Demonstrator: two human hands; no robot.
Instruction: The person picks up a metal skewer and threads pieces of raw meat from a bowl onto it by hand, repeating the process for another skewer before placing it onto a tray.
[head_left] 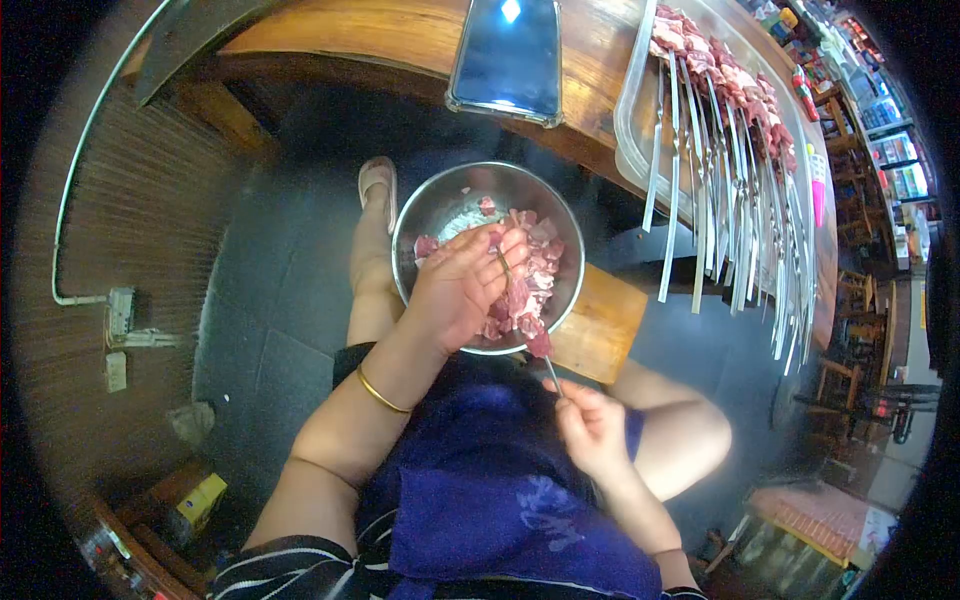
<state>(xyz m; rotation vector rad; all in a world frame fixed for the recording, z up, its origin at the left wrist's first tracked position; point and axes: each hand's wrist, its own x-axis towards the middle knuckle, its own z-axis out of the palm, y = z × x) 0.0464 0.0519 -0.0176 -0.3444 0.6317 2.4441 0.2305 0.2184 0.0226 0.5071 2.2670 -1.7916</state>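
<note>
A steel bowl (405, 205) of raw meat chunks (545, 250) rests between my knees. Over the bowl, my left hand (465, 285) has its fingers curled against pieces of meat, with a ring on one finger. Below the bowl's rim, my right hand (590, 420) grips a thin metal skewer (553, 376). A piece of meat (539, 345) is threaded on the skewer near the rim, and more meat seems to follow it toward my left hand. The skewer's tip is hidden.
A phone (507, 60) lies at the edge of the wooden table (340, 35). Several loaded skewers (720, 80) lie across a clear plastic tray (628, 120) at the upper right. A wooden stool (605, 315) is beside the bowl. Chairs (838, 385) stand at the far right.
</note>
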